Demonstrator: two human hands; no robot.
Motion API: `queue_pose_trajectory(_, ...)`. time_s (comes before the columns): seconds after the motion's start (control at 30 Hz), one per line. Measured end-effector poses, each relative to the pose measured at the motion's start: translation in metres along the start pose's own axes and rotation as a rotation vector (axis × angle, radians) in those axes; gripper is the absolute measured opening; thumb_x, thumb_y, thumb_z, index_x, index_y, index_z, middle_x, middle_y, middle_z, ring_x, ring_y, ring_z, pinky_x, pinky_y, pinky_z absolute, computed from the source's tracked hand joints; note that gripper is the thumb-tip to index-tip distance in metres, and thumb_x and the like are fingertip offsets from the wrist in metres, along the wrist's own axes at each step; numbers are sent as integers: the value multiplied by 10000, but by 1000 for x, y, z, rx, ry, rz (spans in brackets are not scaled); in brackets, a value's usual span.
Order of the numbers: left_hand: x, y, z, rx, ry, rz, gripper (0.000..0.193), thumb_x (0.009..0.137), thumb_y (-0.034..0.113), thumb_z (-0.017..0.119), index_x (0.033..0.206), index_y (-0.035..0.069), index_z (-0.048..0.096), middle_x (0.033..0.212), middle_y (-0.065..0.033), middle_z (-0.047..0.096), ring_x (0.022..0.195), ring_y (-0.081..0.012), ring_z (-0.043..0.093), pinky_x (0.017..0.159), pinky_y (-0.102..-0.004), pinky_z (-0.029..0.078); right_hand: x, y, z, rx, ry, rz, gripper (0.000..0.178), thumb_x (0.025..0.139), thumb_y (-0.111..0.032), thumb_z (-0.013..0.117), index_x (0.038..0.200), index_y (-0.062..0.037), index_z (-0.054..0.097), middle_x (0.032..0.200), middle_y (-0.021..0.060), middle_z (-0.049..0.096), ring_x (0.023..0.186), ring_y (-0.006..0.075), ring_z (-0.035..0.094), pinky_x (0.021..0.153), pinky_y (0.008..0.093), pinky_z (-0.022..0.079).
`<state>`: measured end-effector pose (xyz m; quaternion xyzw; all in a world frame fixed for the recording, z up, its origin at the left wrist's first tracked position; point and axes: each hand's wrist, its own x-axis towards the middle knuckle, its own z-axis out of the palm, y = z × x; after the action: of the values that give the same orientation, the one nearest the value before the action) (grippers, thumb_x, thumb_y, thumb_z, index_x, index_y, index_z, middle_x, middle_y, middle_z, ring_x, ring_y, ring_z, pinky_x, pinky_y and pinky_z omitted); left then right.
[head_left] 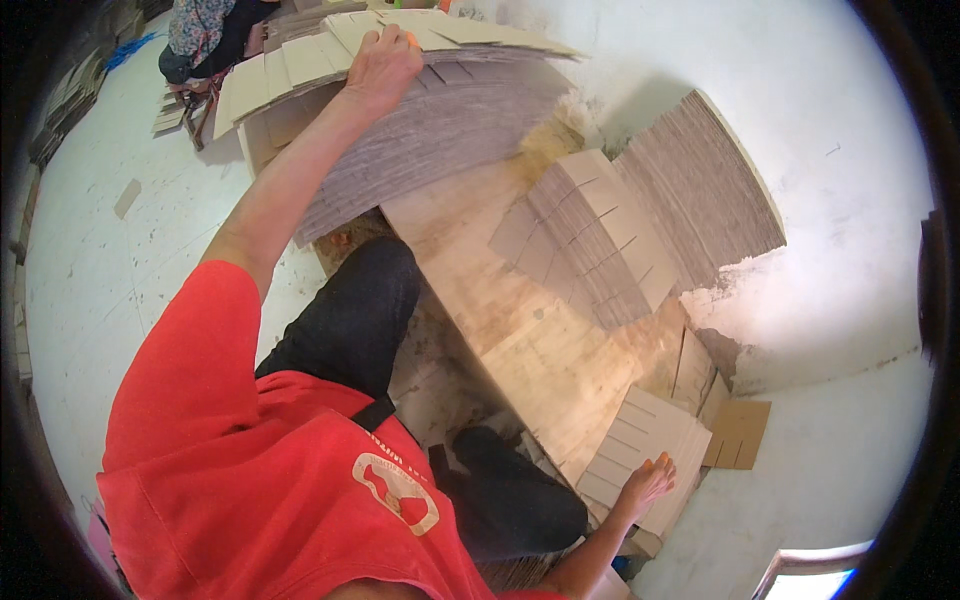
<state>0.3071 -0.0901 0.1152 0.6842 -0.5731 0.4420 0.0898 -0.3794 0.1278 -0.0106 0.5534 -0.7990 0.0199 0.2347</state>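
My left hand [385, 72] reaches to the top of a tall stack of slotted cardboard sheets [430, 125] at the far end of the wooden table. Its fingers are curled down on an upper cardboard sheet [350, 32], and something orange shows at a fingertip. At the near right, my right hand [648, 487] rests on a lower pile of slotted cardboard pieces [645, 440]. Orange covers show on its fingers, which are slightly bent and apart. Between the two, a leaning row of slotted cardboard pieces [585, 240] lies on the table.
The wooden table [530, 350] runs beside my knees. Another tall cardboard stack [700, 185] stands against the white wall [840, 130]. One brown slotted piece [737, 435] lies at the wall's foot. Another person [205, 40] sits at the far left, near more cardboard.
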Motion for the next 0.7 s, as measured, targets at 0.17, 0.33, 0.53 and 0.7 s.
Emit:
queue_pose_trajectory(0.17,-10,5,-7,-230,-117,-7,285,840,280,626,950,20,592,917,-92,628,944,-241,563,800,-377,414,-16,38,38,-9,-34,114,455,776,-181,707,1170,-13,552,1141,155,581,1105,315,520,875,448,423)
queue_pose_trajectory(0.33,-7,-2,-25,-306,-209,2,493,866,471,556,1026,4,570,951,-127,649,984,-268,555,851,-391,396,-15,47,50,-43,-219,323,637,752,-285,751,1238,10,464,1163,172,559,1111,317,523,808,441,492)
queue_pose_trajectory(0.53,-21,30,-22,-309,80,163,528,860,444,581,1128,-8,538,969,-128,643,1028,-287,547,882,-406,398,-18,44,63,-157,-311,355,614,693,-271,791,1148,17,495,1092,151,567,1009,326,563,777,439,528)
queue_pose_trajectory(0.7,-36,63,-26,-384,59,248,523,844,392,620,1161,-16,539,1050,-125,613,1035,-282,536,906,-408,388,-13,49,70,-234,-272,374,621,659,-227,809,1163,-23,510,1064,131,555,1031,308,540,782,430,527)
